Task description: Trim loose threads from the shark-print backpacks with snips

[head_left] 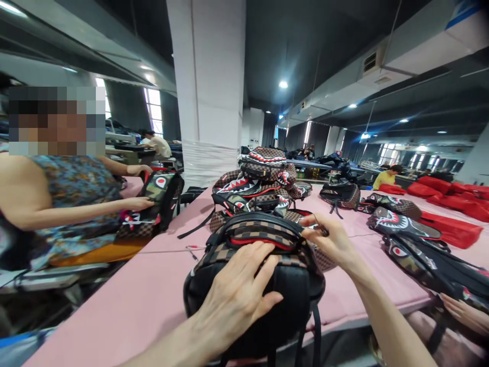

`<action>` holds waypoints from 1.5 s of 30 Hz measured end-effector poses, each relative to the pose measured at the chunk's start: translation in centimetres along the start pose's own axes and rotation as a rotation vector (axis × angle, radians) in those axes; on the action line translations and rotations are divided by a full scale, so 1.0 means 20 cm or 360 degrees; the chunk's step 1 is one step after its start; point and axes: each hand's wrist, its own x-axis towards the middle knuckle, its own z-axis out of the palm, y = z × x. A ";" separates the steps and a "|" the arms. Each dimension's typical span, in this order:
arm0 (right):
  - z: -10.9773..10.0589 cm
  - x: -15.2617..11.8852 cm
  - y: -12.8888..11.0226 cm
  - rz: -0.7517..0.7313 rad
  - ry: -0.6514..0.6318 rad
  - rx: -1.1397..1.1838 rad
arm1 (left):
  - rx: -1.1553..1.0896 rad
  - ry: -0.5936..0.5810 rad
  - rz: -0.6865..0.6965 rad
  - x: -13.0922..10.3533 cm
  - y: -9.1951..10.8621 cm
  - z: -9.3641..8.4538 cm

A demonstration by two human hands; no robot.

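Observation:
A backpack [290, 290] with black panels, brown checks and red trim sits in front of me on the pink table. My left hand [240, 285] lies over it, fingers stretched out and the tips at the red-trimmed opening. At the bag's upper right edge is my right hand [332, 237], its fingers bent together by the black piping. A small dark object shows in the right hand, too little of it to name. Just behind stands a heap of checked backpacks [263, 171] with shark-mouth prints.
At the left a person [76, 204] handles a camouflage-and-check backpack [162, 199]. More backpacks [393, 221] and red bags [451, 229] lie to the right. Another person's hand [464, 316] touches a bag at lower right. A white pillar [210, 92] rises behind the pink table [126, 295].

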 end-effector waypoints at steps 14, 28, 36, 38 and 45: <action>0.14 0.04 -0.10 -0.0145 0.0176 0.0301 | -0.0250 -0.0853 -0.0304 0.24 -0.15 -0.01; 0.22 0.26 -0.04 -0.0073 -0.0429 -0.0012 | -0.0214 -0.0144 -0.0035 0.00 0.06 -0.05; 0.21 0.23 -0.01 -0.0050 -0.0480 0.0101 | -0.0659 -0.1066 -0.0024 0.15 -0.03 -0.18; 0.20 0.22 -0.01 -0.0074 -0.0526 0.0140 | -0.0956 -0.1671 -0.0020 0.26 -0.10 -0.18; 0.19 0.18 -0.02 -0.0118 -0.0529 0.0184 | -0.1605 -0.1674 -0.0264 0.33 -0.16 -0.06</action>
